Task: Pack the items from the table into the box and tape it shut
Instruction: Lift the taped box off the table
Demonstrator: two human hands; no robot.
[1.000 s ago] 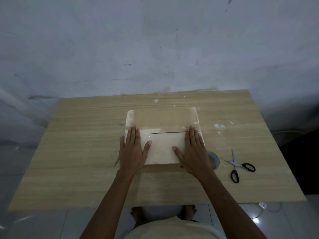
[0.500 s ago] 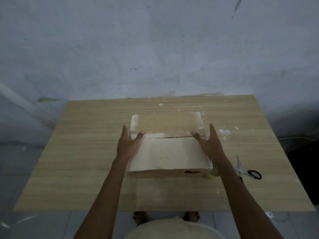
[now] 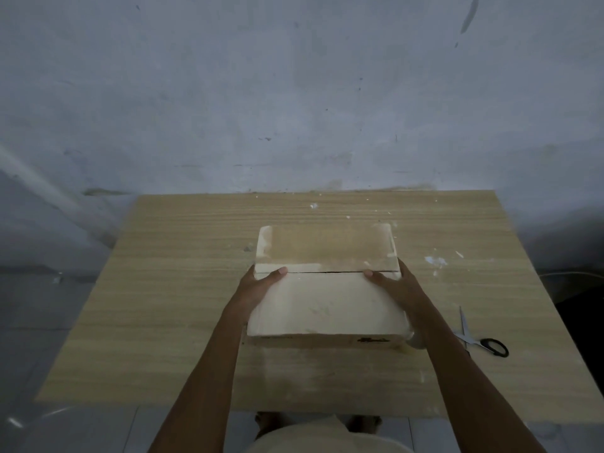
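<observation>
Left hand (image 3: 256, 291) and right hand (image 3: 394, 287) grip the box (image 3: 327, 305) by its side edges (flaps seemingly closed); scissors (image 3: 482, 340) nearby.

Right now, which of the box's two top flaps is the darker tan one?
The far flap, beyond the seam across the box top. It is brownish tan with pale side edges; the near flap is pale cream.

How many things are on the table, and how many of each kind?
Box: 1, flaps down, gripped by the left hand and the right hand
Scissors: 1 pair, black handles
Tape roll: 1, mostly hidden behind the right arm
Total: 3
</observation>
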